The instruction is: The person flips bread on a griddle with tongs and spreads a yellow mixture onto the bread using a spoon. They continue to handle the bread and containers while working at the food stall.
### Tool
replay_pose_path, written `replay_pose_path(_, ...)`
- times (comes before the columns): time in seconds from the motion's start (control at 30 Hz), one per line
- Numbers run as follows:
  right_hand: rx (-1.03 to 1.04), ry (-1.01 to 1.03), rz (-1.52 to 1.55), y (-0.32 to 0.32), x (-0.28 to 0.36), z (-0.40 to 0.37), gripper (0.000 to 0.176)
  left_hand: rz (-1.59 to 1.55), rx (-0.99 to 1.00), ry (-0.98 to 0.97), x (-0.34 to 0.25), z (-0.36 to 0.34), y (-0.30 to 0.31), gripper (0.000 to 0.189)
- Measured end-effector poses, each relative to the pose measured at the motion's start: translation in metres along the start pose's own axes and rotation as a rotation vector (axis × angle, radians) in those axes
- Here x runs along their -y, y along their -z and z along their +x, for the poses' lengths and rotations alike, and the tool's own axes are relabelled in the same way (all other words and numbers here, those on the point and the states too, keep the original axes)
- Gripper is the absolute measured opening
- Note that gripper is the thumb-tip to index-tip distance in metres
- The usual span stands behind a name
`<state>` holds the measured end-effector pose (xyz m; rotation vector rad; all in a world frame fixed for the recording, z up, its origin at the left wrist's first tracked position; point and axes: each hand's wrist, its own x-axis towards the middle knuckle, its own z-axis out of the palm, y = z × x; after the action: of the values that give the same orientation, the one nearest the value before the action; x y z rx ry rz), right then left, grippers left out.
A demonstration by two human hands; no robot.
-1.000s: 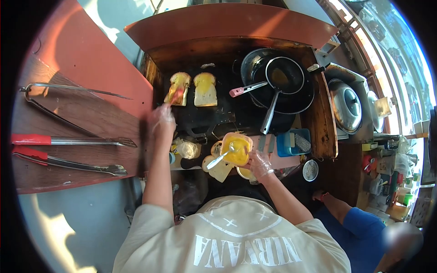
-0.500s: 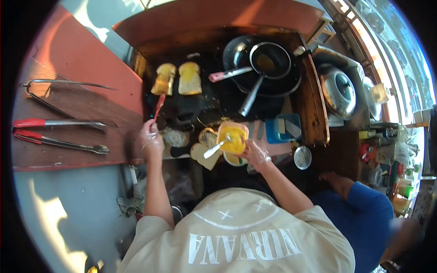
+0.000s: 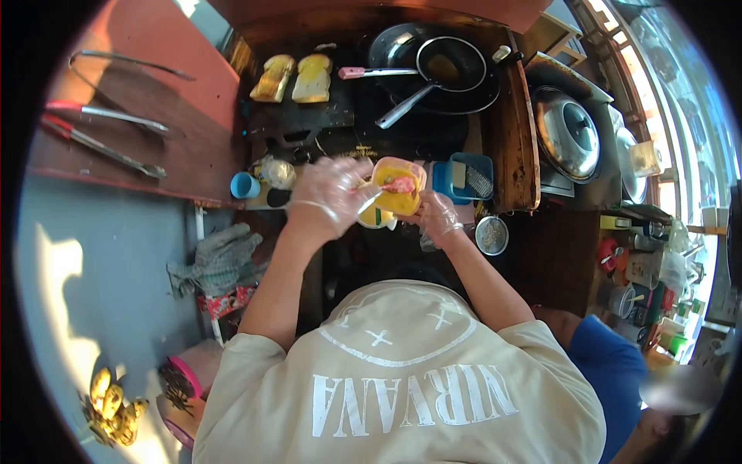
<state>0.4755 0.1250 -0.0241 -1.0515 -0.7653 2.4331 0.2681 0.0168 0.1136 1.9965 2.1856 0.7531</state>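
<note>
Left hand (image 3: 328, 199), clear glove, is at the left side of the tub, fingers closed around a red utensil (image 3: 400, 184); its exact finger positions are blurred. Utensil's red end is in the opening of the tub (image 3: 410, 207), which has yellow spread inside. A spoon (image 3: 369, 203) with a pale handle also leans out of the tub's left side, just beside the left fingers; can't tell whether they touch it. Right hand (image 3: 440, 218), also gloved, is clamped on the tub's right side, fingers at its edge. Tub sits between the two hands, above a bowl (image 3: 376, 217) with yellow contents.

Beyond the hands, two bread slices lie side by side on the dark griddle (image 3: 340, 116), yellow on top: left slice (image 3: 273, 79), right slice (image 3: 312, 78). Small frying pan (image 3: 452, 66) rests over a larger dark pan (image 3: 483, 103) to their right. Blue container (image 3: 481, 164) is right of the tub, near the right hand. Blue cup (image 3: 245, 185) stands left of the left hand, well apart. Red-handled tongs (image 3: 108, 147) lie on the left surface (image 3: 100, 174).
</note>
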Motion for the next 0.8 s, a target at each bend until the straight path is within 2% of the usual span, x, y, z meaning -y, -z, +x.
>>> replay_pose_path(0.03,0.015,0.019,0.012,0.004,0.003,-0.002,0.038,-0.121,-0.178,0.029,0.007,-0.006,0.001,0.027)
replay_pose_path(0.07,0.030,0.040,0.024,0.008,0.005,-0.006,0.038,-0.341,-0.307,0.249,0.011,-0.018,-0.004,0.030)
replay_pose_path(0.13,0.012,0.022,-0.028,0.010,0.015,-0.017,0.038,-0.448,-0.483,0.606,0.026,-0.046,-0.030,0.023)
replay_pose_path(0.2,-0.045,0.060,-0.016,0.012,0.021,-0.030,0.040,-0.232,-0.164,0.813,0.036,-0.068,-0.067,0.025)
replay_pose_path(0.27,-0.049,0.063,-0.028,0.028,0.023,-0.039,0.041,-0.055,0.094,0.521,0.102,-0.131,-0.187,0.028)
replay_pose_path(0.3,-0.030,0.056,0.042,0.041,0.020,-0.041,0.041,-0.132,0.214,0.555,0.096,-0.136,-0.211,0.030)
replay_pose_path(0.33,-0.014,0.049,0.116,0.053,0.019,-0.044,0.042,-0.136,0.211,0.556,0.082,-0.131,-0.219,0.030)
replay_pose_path(0.4,0.009,0.057,0.056,0.074,0.020,-0.053,0.045,-0.967,-0.007,1.152,0.061,-0.122,-0.235,0.029)
replay_pose_path(0.43,0.000,0.070,0.075,0.083,0.021,-0.059,0.049,-1.082,-0.101,1.092,0.067,-0.124,-0.249,0.025)
replay_pose_path(0.47,-0.010,0.082,0.093,0.092,0.021,-0.065,0.053,-1.090,-0.101,1.092,0.069,-0.123,-0.258,0.025)
replay_pose_path(0.5,-0.018,0.079,0.046,0.099,0.024,-0.071,0.060,-1.019,-0.066,1.064,0.065,-0.117,-0.258,0.025)
replay_pose_path(0.57,-0.063,0.080,0.025,0.109,0.026,-0.083,0.060,-0.950,-0.037,1.034,0.055,-0.111,-0.254,0.025)
replay_pose_path(0.63,-0.087,0.100,0.025,0.116,0.029,-0.094,0.060,-0.630,-0.026,0.904,0.034,-0.099,-0.243,0.030)
replay_pose_path(0.73,-0.099,0.135,0.020,0.126,0.031,-0.106,0.061,-0.515,0.057,0.824,0.027,-0.079,-0.257,0.034)
replay_pose_path(0.8,-0.106,0.136,0.077,0.138,0.031,-0.109,0.060,-0.484,0.116,0.841,0.027,-0.062,-0.278,0.035)
